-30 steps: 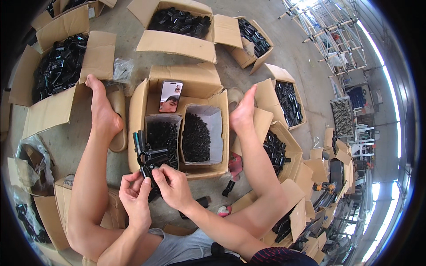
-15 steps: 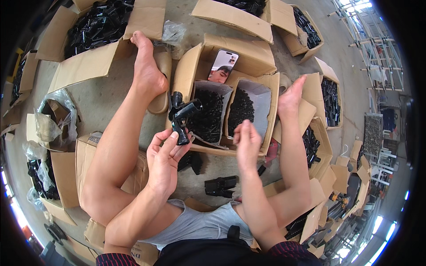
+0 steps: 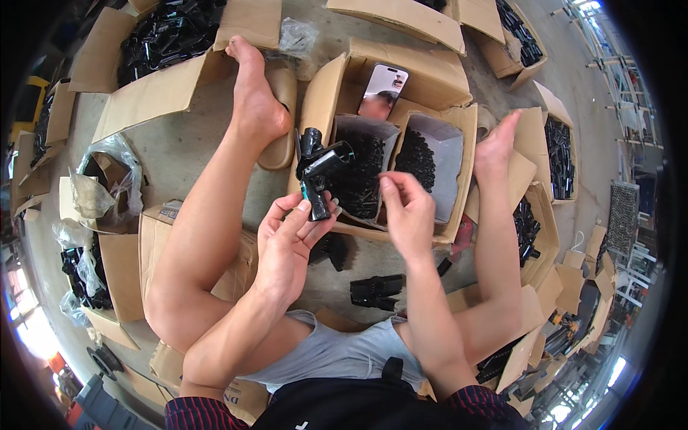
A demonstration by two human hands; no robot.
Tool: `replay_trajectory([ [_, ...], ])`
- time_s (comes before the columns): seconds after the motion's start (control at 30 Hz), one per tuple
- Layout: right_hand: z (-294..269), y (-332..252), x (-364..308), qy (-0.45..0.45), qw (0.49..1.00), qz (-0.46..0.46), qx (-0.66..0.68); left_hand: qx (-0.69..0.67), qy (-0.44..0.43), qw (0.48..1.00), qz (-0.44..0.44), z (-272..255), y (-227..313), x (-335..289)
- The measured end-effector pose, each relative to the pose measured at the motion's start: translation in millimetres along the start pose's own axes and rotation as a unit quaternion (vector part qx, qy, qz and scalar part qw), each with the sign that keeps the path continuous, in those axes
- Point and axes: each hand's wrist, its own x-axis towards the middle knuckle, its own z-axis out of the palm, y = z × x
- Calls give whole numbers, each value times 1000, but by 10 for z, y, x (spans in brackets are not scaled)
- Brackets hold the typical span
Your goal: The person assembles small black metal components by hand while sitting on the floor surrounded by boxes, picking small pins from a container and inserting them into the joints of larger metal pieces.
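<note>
My left hand [image 3: 283, 247] grips a black plastic tube fitting [image 3: 315, 188] by its lower end, thumb against the near side. Short tubular arms branch from the fitting's upper part, in front of the left grey bin [image 3: 393, 137]. Small black parts [image 3: 358, 172] fill much of that bin. To the right, my right hand [image 3: 412, 215] is closed in a pinch over the front of the two bins, apart from the fitting. Whatever may be between its fingertips is too small to make out. The right grey bin [image 3: 446, 172] has more small black pieces [image 3: 416, 159] along its left side.
Both bins sit in a cardboard box [image 3: 401, 54] between my legs, with a phone [image 3: 383, 89] propped at its back. Black parts [image 3: 376, 290] lie on the floor nearer me. Open cartons of black parts [image 3: 172, 39] surround me; a metal rack [image 3: 623, 93] stands far right.
My right hand has moved left from the right bin toward the left bin and the fitting. My left hand keeps its hold on the fitting. The whole view has shifted slightly.
</note>
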Motion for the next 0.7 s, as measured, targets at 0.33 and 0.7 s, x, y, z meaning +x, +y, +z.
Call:
replay_trajectory([
  [0.33, -602, 877, 628, -112, 903, 26, -415, -13, -14, 999, -26, 28, 52, -7],
  [0.7, -568, 912, 535, -109, 910, 39, -398, -8, -34, 998, -52, -9, -113, 57],
])
